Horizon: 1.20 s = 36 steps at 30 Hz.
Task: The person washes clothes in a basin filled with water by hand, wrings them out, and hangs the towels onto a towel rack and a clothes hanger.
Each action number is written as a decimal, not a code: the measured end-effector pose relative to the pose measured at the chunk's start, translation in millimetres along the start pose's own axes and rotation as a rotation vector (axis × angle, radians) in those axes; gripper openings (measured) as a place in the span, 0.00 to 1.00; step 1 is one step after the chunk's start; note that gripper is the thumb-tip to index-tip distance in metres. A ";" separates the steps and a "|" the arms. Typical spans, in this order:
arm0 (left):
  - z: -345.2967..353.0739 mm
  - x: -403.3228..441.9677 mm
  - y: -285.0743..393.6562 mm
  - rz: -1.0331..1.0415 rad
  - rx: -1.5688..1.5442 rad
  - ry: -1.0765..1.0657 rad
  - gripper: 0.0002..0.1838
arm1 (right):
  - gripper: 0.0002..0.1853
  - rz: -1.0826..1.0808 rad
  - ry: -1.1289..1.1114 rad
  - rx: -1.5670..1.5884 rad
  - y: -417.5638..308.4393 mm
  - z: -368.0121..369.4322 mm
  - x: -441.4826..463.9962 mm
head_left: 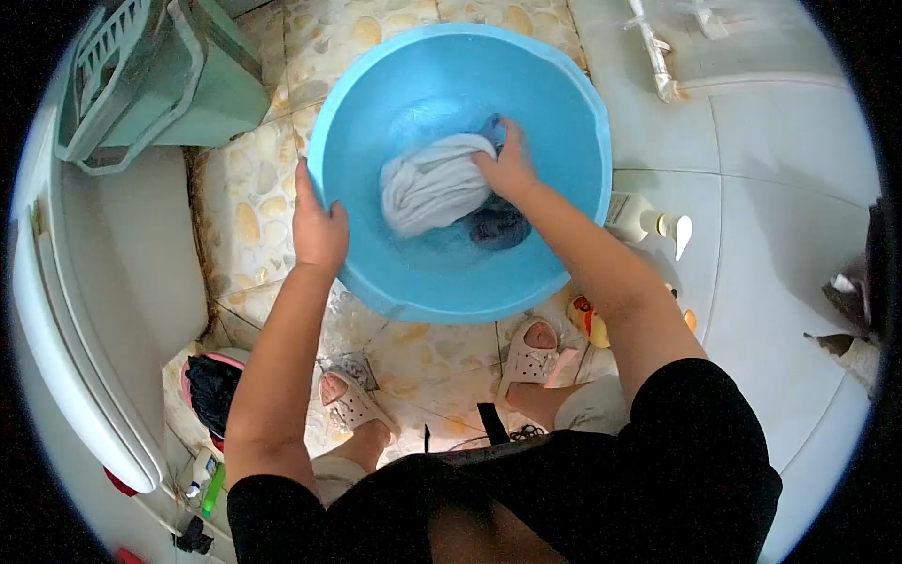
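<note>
A large round blue basin (376, 85) stands on the tiled floor in front of me. Inside it lies a bunched white cloth (427, 188), with a dark cloth (498, 227) partly beneath its right side. My left hand (320, 226) grips the basin's left rim, thumb on the inner side and fingers outside. My right hand (507, 164) is in the basin, closed on the right end of the white cloth, near a small dark blue piece of fabric.
A green plastic basket (221, 89) is at the upper left. To the right of the basin stands a pump bottle (631, 216). A yellow toy (587, 321) lies near my right foot. A bin with a black bag (213, 390) is at the lower left.
</note>
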<state>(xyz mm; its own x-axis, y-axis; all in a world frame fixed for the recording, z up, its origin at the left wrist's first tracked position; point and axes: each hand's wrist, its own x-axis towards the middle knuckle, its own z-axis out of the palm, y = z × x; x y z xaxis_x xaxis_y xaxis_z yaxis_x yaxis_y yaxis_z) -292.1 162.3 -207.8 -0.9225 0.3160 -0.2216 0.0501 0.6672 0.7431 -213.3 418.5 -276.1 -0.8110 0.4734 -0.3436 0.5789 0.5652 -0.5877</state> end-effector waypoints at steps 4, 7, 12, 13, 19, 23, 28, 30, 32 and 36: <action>1.1 0.6 3.4 -0.048 0.110 0.032 0.36 | 0.44 -0.128 0.000 -0.503 -20.5 25.1 -10.2; 2.0 1.5 4.2 -0.064 0.057 0.004 0.36 | 0.44 -0.201 -0.133 -0.714 -31.9 51.2 6.7; 5.1 0.0 -6.6 -0.008 0.076 0.039 0.34 | 0.41 -0.079 -0.282 -0.500 -46.5 40.6 31.3; 2.8 -1.5 -4.1 -0.004 0.067 0.052 0.34 | 0.41 -0.089 -0.273 -0.509 -43.4 35.7 32.2; 0.7 -1.5 -2.1 -0.069 0.089 0.016 0.34 | 0.28 -0.116 -0.366 0.329 -88.9 -41.3 -14.8; 9.4 -7.3 -6.1 0.189 0.369 0.365 0.34 | 0.26 -0.455 -0.316 -0.201 -52.5 -95.3 -54.3; 9.0 -5.8 -7.6 -0.402 -0.419 0.032 0.24 | 0.30 -0.218 0.391 -0.558 16.8 -140.4 -89.5; 4.3 -6.6 5.7 -0.400 -0.586 -0.061 0.21 | 0.31 -0.017 0.349 -0.171 64.8 -119.7 -75.0; 24.5 5.8 1.0 -0.362 -0.638 0.028 0.17 | 0.32 0.168 0.292 0.211 77.4 -124.8 -59.4; 72.8 -9.3 5.0 -0.388 -0.726 0.089 0.16 | 0.32 -0.016 0.336 -0.047 89.7 -167.9 17.2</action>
<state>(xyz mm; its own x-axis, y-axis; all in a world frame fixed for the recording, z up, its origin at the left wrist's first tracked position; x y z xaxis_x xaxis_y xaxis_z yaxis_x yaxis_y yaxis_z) -255.4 211.8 -248.0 -0.8516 0.0775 -0.5184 -0.5100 0.1063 0.8536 -161.2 590.8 -211.9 -0.7518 0.6558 -0.0692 0.5756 0.6014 -0.5541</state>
